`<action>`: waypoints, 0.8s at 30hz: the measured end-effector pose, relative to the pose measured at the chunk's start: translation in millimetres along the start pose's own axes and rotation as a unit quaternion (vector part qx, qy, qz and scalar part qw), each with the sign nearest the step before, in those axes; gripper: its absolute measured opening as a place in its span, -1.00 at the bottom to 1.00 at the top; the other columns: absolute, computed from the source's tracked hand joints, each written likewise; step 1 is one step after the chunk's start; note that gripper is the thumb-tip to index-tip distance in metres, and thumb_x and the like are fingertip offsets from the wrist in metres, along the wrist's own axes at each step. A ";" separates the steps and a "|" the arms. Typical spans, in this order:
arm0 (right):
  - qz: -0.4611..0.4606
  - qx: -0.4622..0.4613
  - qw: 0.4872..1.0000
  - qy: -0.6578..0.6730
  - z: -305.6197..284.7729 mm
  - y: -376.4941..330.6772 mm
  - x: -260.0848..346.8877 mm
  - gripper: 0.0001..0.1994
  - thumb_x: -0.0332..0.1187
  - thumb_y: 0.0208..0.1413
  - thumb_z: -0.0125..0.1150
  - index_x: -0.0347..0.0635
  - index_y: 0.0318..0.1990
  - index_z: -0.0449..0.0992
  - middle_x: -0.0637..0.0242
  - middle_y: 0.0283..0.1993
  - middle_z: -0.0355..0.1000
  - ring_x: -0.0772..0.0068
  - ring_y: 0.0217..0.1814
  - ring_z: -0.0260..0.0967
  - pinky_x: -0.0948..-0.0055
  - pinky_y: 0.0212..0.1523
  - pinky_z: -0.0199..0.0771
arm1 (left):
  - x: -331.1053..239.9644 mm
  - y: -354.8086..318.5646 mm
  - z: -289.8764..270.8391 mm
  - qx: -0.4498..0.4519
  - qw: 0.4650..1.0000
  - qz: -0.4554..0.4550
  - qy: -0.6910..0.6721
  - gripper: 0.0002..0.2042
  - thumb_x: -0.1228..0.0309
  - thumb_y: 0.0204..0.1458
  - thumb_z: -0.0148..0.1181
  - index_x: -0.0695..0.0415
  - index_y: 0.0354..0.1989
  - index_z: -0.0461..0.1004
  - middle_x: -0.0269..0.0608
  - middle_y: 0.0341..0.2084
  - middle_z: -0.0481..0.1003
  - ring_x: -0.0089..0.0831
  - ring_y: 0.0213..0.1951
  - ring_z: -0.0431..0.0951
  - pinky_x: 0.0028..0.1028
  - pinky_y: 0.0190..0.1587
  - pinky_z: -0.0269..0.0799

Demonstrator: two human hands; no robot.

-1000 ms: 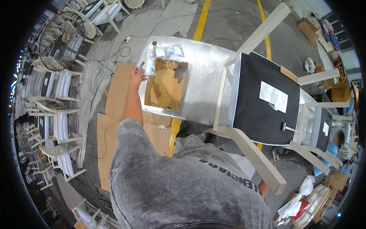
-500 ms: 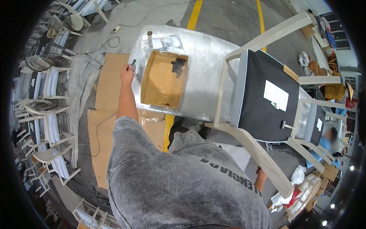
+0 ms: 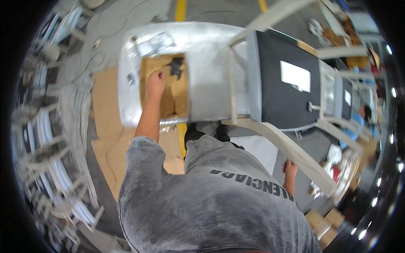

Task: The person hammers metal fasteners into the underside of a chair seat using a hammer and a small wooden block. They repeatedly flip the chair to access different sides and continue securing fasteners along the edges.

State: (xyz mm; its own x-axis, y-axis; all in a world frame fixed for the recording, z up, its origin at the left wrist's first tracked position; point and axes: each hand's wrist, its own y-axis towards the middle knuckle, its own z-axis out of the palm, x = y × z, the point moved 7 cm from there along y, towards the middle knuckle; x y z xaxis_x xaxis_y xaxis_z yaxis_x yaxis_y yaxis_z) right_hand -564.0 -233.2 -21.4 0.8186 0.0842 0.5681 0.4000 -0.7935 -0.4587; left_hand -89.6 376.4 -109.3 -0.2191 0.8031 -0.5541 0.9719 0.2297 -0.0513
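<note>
My left hand hovers over the shallow cardboard box, its fingers curled together; whatever they may hold is hidden. Dark strip-like pieces lie in the box, just right of that hand. The box rests on a plastic-wrapped pale surface. A small object, part dark and part whitish, sits on the wrap left of the box, too blurred to name. My right hand hangs low at my right side by a wooden chair leg, fingers curled in, contents not visible.
An upturned wooden chair with a black underside and white paper label stands to the right. A clear plastic packet lies behind the box. Cardboard sheets cover floor at left, near rows of chairs. A person is at far right.
My left hand has moved right, from the surface's left edge to over the box. The small object it was at now lies apart on the wrap. My right hand shows more fully.
</note>
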 end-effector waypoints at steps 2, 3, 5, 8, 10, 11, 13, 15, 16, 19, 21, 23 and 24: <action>-0.062 -0.003 0.996 -0.063 10.3 18.9 -8.5 -0.66 -0.19 0.33 0.08 -0.19 -0.47 0.46 0.33 -0.67 0.35 0.50 -0.75 0.28 0.45 -0.75 0.24 | -30.2 9.8 26.4 0.063 0.997 -0.016 0.049 -0.70 0.12 0.13 0.27 0.09 -0.15 0.62 0.03 -0.17 0.61 0.04 -0.07 0.61 -0.05 -0.03 0.50; -0.088 -0.042 0.987 -0.129 -3.0 26.6 -28.2 -0.66 -0.19 0.33 0.08 -0.18 -0.47 0.46 0.34 -0.68 0.34 0.50 -0.74 0.28 0.43 -0.73 0.26 | -41.1 0.5 51.6 0.118 0.991 -0.032 0.062 -0.67 0.10 0.12 0.30 0.10 -0.13 0.61 0.05 -0.16 0.60 0.05 -0.06 0.61 -0.03 -0.01 0.49; -0.224 -0.101 0.957 -0.158 -37.3 60.3 -32.3 -0.69 -0.18 0.33 0.06 -0.17 -0.40 0.49 0.35 -0.66 0.36 0.49 -0.71 0.30 0.43 -0.71 0.28 | -32.8 -8.7 64.3 0.072 0.991 -0.101 0.057 -0.61 0.09 0.08 0.35 0.14 -0.10 0.57 0.11 -0.09 0.58 0.10 -0.07 0.60 -0.01 -0.01 0.49; -0.289 -0.106 0.945 0.107 -45.8 74.7 -65.4 -0.73 -0.17 0.33 0.06 -0.17 -0.30 0.51 0.35 -0.61 0.38 0.49 -0.65 0.33 0.43 -0.65 0.32 | -30.1 -0.7 55.5 0.021 0.997 -0.069 0.021 -0.61 0.15 0.03 0.41 0.21 -0.14 0.55 0.12 -0.13 0.57 0.16 -0.15 0.59 -0.01 -0.05 0.49; -0.271 -0.033 0.914 0.301 -31.6 74.3 -85.8 -0.73 -0.14 0.32 0.09 -0.17 -0.21 0.52 0.32 -0.51 0.42 0.49 -0.54 0.37 0.42 -0.51 0.38 | -30.4 3.5 46.2 0.019 0.998 -0.058 0.004 -0.65 0.19 0.02 0.42 0.24 -0.23 0.54 0.08 -0.26 0.60 0.13 -0.22 0.60 -0.05 -0.10 0.50; -0.217 -0.070 0.907 0.353 -104.8 -15.5 -166.6 -0.72 -0.13 0.32 0.10 -0.17 -0.16 0.52 0.29 -0.44 0.45 0.49 -0.46 0.40 0.42 -0.42 0.42 | -70.7 -43.2 124.7 0.112 0.993 -0.002 -0.029 -0.66 0.20 0.01 0.42 0.25 -0.28 0.54 0.06 -0.32 0.60 0.09 -0.25 0.61 -0.08 -0.13 0.50; -0.220 0.136 0.804 0.536 -2.0 60.0 -86.1 -0.69 -0.09 0.32 0.13 -0.17 -0.07 0.53 0.25 -0.30 0.51 0.49 -0.32 0.45 0.41 -0.24 0.50 | -28.3 5.1 24.3 0.000 0.996 -0.033 -0.081 -0.69 0.25 0.00 0.42 0.28 -0.33 0.53 0.03 -0.40 0.60 0.02 -0.30 0.60 -0.13 -0.16 0.50; -0.190 0.066 0.853 0.482 -32.2 -8.7 -132.2 -0.69 -0.11 0.32 0.15 -0.17 -0.05 0.53 0.24 -0.30 0.52 0.49 -0.31 0.48 0.41 -0.24 0.54 | -59.4 -20.6 70.7 0.045 0.992 -0.002 -0.115 -0.71 0.30 -0.01 0.43 0.30 -0.35 0.54 0.01 -0.43 0.60 -0.06 -0.34 0.60 -0.17 -0.18 0.51; -0.189 0.057 0.875 0.443 -22.6 -2.6 -119.2 -0.70 -0.11 0.32 0.15 -0.17 -0.06 0.53 0.25 -0.31 0.51 0.49 -0.33 0.47 0.41 -0.26 0.53 | -54.6 -15.4 53.7 0.019 0.992 -0.007 -0.125 -0.72 0.32 -0.02 0.44 0.30 -0.34 0.54 0.00 -0.42 0.60 -0.10 -0.36 0.59 -0.19 -0.18 0.51; -0.138 -0.015 0.966 0.217 -14.9 27.7 -73.7 -0.71 -0.11 0.32 0.15 -0.17 -0.09 0.53 0.26 -0.34 0.50 0.49 -0.37 0.46 0.42 -0.32 0.50 | -12.2 -10.8 22.3 0.002 0.998 -0.032 -0.056 -0.73 0.34 -0.03 0.44 0.30 -0.28 0.60 -0.03 -0.41 0.62 -0.22 -0.37 0.59 -0.25 -0.20 0.52; -0.054 -0.071 0.988 0.123 -34.8 17.0 -87.6 -0.71 -0.12 0.32 0.15 -0.17 -0.11 0.53 0.27 -0.36 0.49 0.49 -0.40 0.44 0.43 -0.36 0.48 | -23.1 -10.7 56.3 0.088 0.976 -0.070 -0.184 -0.71 0.32 -0.04 0.43 0.30 -0.27 0.62 -0.04 -0.45 0.63 -0.23 -0.35 0.63 -0.27 -0.24 0.52; -0.002 -0.085 0.991 0.100 -44.4 9.4 -93.1 -0.72 -0.12 0.32 0.15 -0.17 -0.13 0.53 0.28 -0.39 0.48 0.49 -0.43 0.43 0.44 -0.40 0.46 | -40.0 -8.2 76.0 0.090 0.965 -0.085 -0.230 -0.83 0.48 -0.01 0.35 0.28 -0.25 0.63 -0.09 -0.50 0.62 -0.33 -0.57 0.57 -0.37 -0.46 0.48; 0.008 -0.086 0.992 0.095 -48.2 5.6 -96.1 -0.72 -0.12 0.33 0.15 -0.18 -0.14 0.53 0.29 -0.40 0.48 0.49 -0.45 0.43 0.44 -0.42 0.45 | -38.2 -7.4 70.7 0.091 0.967 -0.098 -0.219 -0.83 0.47 0.02 0.32 0.26 -0.22 0.63 -0.12 -0.53 0.61 -0.36 -0.62 0.57 -0.36 -0.51 0.49</action>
State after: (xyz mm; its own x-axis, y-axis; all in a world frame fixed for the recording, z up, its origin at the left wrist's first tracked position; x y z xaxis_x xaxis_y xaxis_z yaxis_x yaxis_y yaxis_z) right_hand -660.2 -274.7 -45.7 0.7254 -0.0316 0.6876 0.2981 -0.8860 -0.3551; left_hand -82.3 305.2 -146.5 -0.3809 0.4360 -0.8153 0.9236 0.2212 -0.3132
